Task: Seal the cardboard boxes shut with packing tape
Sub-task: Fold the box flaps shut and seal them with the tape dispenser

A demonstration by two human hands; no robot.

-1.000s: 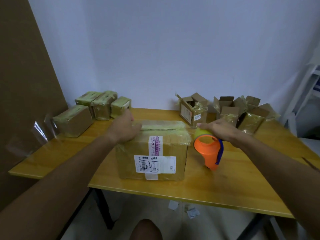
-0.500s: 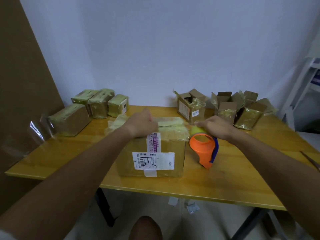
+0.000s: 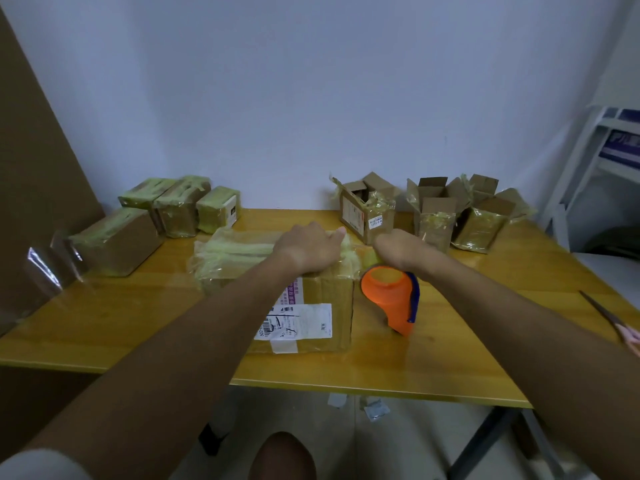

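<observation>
A large cardboard box point(image 3: 322, 306) with a white shipping label stands in the middle of the wooden table point(image 3: 104, 327). Yellowish tape covers its top point(image 3: 235, 252). My left hand point(image 3: 308, 247) presses flat on the right part of the box's top, fingers reaching toward the right edge. My right hand point(image 3: 401, 251) grips the orange tape dispenser point(image 3: 391, 296) right beside the box's upper right corner. The dispenser's tape roll is mostly hidden under my hand.
Several taped small boxes point(image 3: 180, 209) sit at the back left. Three open-flapped boxes point(image 3: 433, 213) stand at the back right. Scissors point(image 3: 613, 320) lie at the table's right edge. A brown board point(image 3: 31, 161) leans at left, and a white shelf point(image 3: 595, 150) stands at right.
My left hand has slid rightward along the box's top, from its left end to its right end. My right hand with the dispenser has stayed beside the box's right corner.
</observation>
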